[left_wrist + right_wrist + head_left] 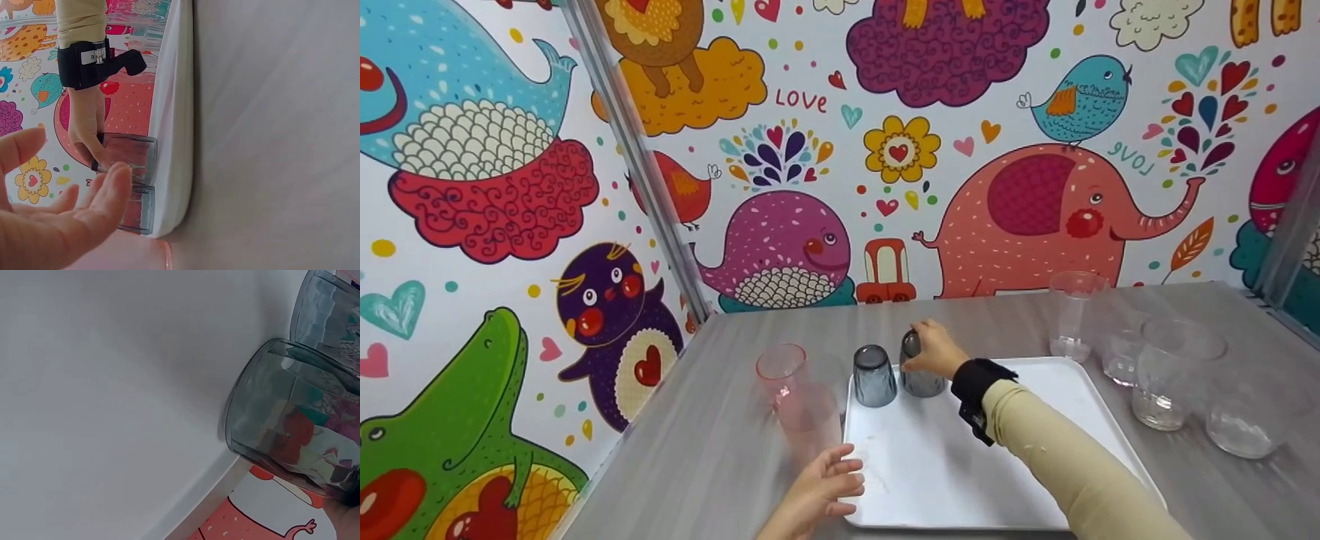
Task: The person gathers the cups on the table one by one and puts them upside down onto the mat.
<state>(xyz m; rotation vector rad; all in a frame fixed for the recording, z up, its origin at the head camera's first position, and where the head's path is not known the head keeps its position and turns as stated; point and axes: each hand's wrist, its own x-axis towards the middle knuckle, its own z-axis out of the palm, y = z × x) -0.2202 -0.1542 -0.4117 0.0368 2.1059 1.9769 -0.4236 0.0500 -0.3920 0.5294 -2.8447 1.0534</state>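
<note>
My right hand (936, 351) grips the narrow upper end of a smoky grey glass (922, 384). This glass stands with its wide rim down at the far edge of a white tray (967, 465); in the right wrist view the grey glass (281, 416) has its rim at the tray surface. Close on its left is a matching second grey glass (874, 381), also upside down, in the tray's far left corner. My left hand (823, 487) hovers at the tray's left edge, fingers spread and holding nothing. In the left wrist view its fingers (115, 194) are loosely bent.
Left of the tray, two pink-tinted glasses (781, 366) stand on the grey table (690, 420), close beyond my left hand. Several clear glasses (1174, 375) line the tray's right side. Behind the table rises a wall (810, 165) printed with cartoon animals.
</note>
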